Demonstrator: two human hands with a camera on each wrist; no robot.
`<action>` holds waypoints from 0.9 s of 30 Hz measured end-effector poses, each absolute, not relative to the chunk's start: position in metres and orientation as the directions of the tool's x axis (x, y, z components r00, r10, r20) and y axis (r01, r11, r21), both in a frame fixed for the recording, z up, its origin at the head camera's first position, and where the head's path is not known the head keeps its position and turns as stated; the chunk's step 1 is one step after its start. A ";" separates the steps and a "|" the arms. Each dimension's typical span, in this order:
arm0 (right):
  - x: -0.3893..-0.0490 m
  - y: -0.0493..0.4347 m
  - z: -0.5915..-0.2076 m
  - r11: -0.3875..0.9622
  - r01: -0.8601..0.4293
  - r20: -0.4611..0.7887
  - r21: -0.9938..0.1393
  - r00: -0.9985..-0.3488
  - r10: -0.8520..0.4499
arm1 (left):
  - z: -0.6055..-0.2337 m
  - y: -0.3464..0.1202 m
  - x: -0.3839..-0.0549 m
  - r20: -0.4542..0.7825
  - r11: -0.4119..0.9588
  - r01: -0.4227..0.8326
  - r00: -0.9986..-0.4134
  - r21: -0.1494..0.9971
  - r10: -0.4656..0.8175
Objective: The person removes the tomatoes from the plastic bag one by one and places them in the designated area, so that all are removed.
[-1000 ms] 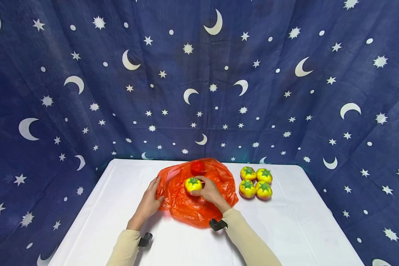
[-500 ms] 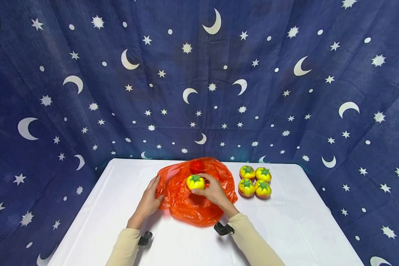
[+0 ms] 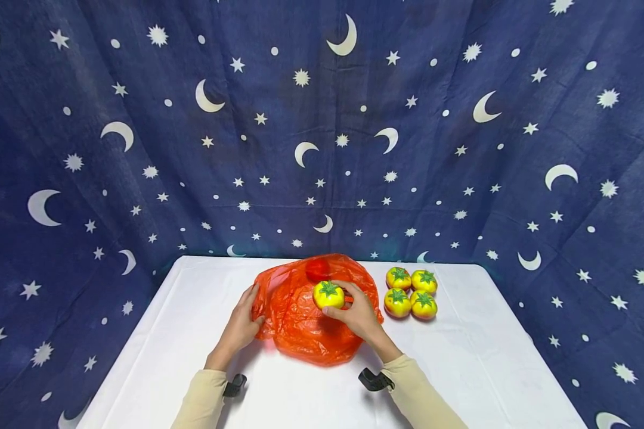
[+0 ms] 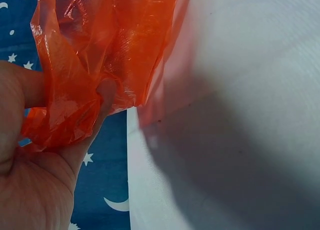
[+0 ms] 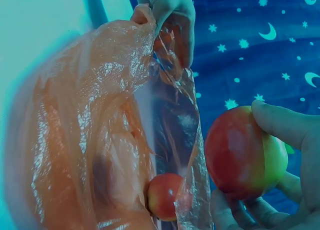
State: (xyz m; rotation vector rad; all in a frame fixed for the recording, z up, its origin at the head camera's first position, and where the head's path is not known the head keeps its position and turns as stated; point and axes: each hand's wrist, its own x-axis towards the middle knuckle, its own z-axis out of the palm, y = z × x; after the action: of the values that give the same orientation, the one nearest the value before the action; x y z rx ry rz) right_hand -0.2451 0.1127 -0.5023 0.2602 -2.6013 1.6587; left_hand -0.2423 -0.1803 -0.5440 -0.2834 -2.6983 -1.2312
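Note:
A thin red plastic bag lies spread at the middle of the table. My left hand holds its left edge, and the left wrist view shows the bag film caught between thumb and fingers. My right hand grips a yellow-and-red tomato with a green star-shaped leaf top, over the bag. In the right wrist view this tomato is beside the bag's open mouth, outside the film. Another tomato sits inside the bag; it shows as a dark red shape through the film in the head view.
Several matching tomatoes stand in a close group right of the bag. The white-covered table ends at the back against a dark blue curtain with moons and stars. Each wrist wears a black camera mount.
My right hand has moved to the right with the tomato in its grip, and the tomato appears a little larger. My left hand stays at the bag's left edge.

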 end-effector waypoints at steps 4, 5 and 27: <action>-0.240 0.123 -0.499 0.398 -0.182 0.159 -0.899 -0.983 -0.091 | -0.544 -0.180 -0.244 0.237 0.637 0.251 -0.965 0.729 0.110; -0.239 0.125 -0.499 0.393 -0.187 0.167 -0.900 -0.982 -0.086 | -0.544 -0.180 -0.244 0.242 0.639 0.256 -0.964 0.725 0.112; -0.221 0.182 -0.510 0.429 -0.155 0.173 -0.890 -0.985 0.004 | -0.543 -0.181 -0.245 0.206 0.634 0.228 -0.972 0.739 0.110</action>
State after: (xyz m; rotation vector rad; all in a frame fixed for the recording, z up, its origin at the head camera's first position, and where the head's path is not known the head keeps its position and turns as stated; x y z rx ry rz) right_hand -0.2206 0.1820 -0.5099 0.1340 -2.5261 1.5982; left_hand -0.2445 -0.1808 -0.5426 -0.2826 -2.7101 -1.2554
